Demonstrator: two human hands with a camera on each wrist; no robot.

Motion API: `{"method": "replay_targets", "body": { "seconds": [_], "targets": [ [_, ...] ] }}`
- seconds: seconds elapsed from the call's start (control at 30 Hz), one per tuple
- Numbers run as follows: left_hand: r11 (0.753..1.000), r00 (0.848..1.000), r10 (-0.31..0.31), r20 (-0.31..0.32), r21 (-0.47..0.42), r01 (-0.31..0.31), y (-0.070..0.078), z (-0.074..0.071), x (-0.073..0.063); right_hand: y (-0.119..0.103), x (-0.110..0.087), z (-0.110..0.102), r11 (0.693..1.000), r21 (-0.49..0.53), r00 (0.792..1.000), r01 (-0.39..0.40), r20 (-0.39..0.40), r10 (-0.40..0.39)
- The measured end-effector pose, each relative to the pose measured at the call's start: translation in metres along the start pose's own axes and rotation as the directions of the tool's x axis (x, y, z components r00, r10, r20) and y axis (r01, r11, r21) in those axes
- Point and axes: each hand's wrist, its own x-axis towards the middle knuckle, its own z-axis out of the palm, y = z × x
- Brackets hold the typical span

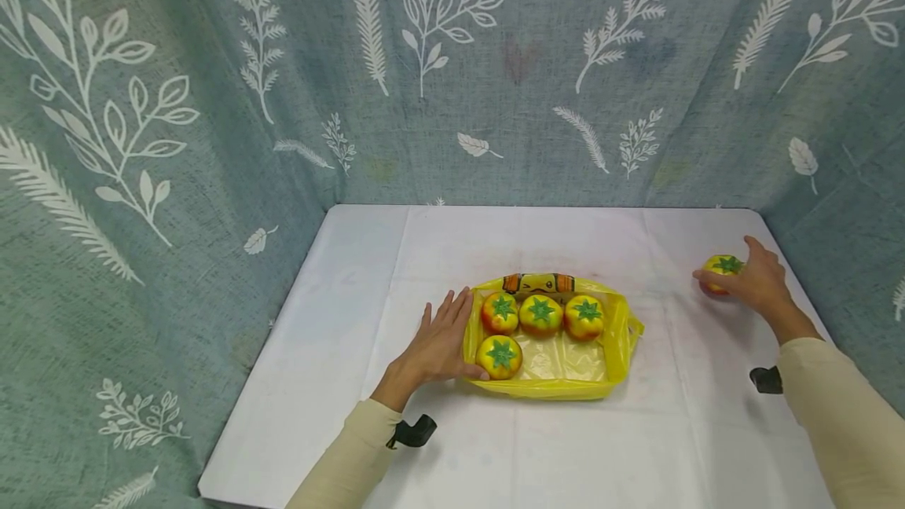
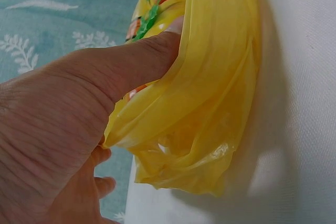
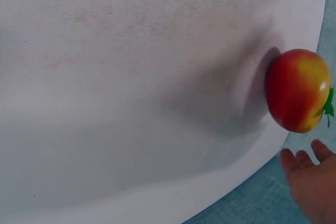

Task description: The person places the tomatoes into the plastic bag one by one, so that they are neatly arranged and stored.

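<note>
Toward the near side of the table stands a yellow plastic bag, spread wide at the top. Inside are several yellow-red toy tomatoes with green leaf tops, three in the far row and one tomato at the near left. My left hand lies against the bag's left side with straight, spread fingers, its thumb over the rim and inside. At the far right, my right hand is spread around another tomato. In the right wrist view, visible fingers stand apart from that tomato.
A white cloth covers the table. Patterned green-blue curtains hang behind it and along both sides. The right-hand tomato sits near the table's right edge, well away from the bag. Black wrist mounts stick out beside both sleeves.
</note>
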Motion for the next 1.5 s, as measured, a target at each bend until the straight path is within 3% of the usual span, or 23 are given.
{"method": "replay_targets", "body": {
  "seconds": [0.23, 0.6, 0.93, 1.27, 1.5],
  "targets": [
    [1.0, 1.0, 0.008, -0.002, -0.006, -0.008, 0.001, -0.001, 0.0, 0.009, -0.001, 0.0, 0.999, 0.033, 1.0, -0.013, 0.002, 0.013],
    [1.0, 1.0, 0.019, -0.005, -0.001, -0.019, 0.002, 0.001, 0.001, 0.019, -0.005, 0.006, 0.979, 0.177, 0.995, -0.099, 0.039, 0.094],
    [1.0, 1.0, 0.027, -0.014, -0.005, -0.027, 0.003, 0.001, 0.002, 0.026, -0.002, 0.015, 0.963, 0.257, 0.997, -0.083, 0.021, 0.08],
    [0.999, 0.999, 0.04, -0.005, -0.009, -0.04, 0.004, 0.0, 0.002, 0.023, -0.004, 0.016, 0.965, 0.254, 0.998, -0.065, 0.013, 0.064],
    [1.0, 1.0, 0.009, -0.005, 0.005, -0.009, 0.001, -0.001, -0.001, 0.018, 0.001, 0.021, 0.973, 0.219, 0.997, -0.078, 0.043, 0.07]
  ]
}}
